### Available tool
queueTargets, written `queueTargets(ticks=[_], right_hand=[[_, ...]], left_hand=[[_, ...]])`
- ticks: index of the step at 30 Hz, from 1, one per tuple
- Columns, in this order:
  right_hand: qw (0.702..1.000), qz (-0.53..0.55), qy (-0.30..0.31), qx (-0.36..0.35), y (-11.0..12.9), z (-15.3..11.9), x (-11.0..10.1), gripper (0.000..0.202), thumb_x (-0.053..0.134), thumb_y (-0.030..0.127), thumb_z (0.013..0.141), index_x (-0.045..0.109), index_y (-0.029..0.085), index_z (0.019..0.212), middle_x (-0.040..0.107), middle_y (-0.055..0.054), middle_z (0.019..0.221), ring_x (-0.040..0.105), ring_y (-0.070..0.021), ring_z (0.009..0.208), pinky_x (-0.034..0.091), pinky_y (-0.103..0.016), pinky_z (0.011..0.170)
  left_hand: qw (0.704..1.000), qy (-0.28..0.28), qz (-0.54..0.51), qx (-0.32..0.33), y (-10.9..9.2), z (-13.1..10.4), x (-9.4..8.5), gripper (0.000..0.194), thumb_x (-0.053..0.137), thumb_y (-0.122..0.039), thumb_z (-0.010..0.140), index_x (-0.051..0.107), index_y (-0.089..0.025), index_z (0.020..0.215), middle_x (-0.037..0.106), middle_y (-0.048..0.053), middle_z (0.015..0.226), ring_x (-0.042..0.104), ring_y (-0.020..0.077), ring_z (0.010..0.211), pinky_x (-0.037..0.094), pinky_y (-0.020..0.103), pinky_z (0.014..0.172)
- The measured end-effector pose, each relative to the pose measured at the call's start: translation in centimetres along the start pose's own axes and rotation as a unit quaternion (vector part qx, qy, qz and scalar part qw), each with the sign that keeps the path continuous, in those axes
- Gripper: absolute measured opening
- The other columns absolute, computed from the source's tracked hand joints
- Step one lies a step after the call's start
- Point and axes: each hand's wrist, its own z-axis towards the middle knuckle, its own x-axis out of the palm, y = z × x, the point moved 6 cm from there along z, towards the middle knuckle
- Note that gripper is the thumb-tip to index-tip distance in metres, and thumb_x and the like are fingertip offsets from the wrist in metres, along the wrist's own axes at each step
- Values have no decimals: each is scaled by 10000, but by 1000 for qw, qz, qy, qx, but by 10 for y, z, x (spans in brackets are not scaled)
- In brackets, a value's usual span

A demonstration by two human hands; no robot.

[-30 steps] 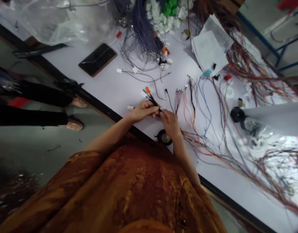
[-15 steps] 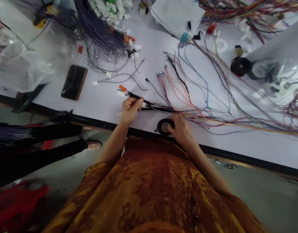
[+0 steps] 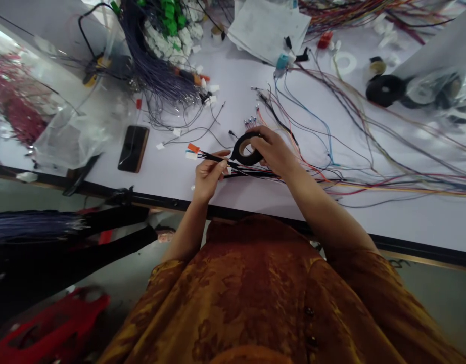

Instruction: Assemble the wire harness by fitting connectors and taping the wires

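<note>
Indoor lt, cool + dimmish overall; tabletop (image 3: 172,177) brightest broad area, fairly even, w/ soft shadows. Strong glare at far L corner, approx. window-bright. Plastic bag (image 3: 72,134) has hazy highlights; phone (image 3: 132,149) shows a thin reflection. Floor (image 3: 142,275) at near L v. dark, detail lost. Black tape roll (image 3: 238,153) low-contrast. Wide-angle distortion: edges stretched, table edge bowed. Red item (image 3: 54,328) near L blurry; centre sharper, tho fine wires (image 3: 331,164) a bit soft.
</note>
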Motion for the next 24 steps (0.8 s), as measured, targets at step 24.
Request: queueTargets(ticks=[24], right_hand=[[988, 21, 104, 111, -5, 5, 6, 63, 552, 223, 832, 579, 182, 794, 369, 64, 527, 216, -63, 396, 161, -214, 354]], left_hand=[[983, 15, 163, 79, -39, -32, 24, 183, 655, -359, 890, 683, -180, 920, 729, 57, 919, 726, 161, 813, 602, 270, 701]])
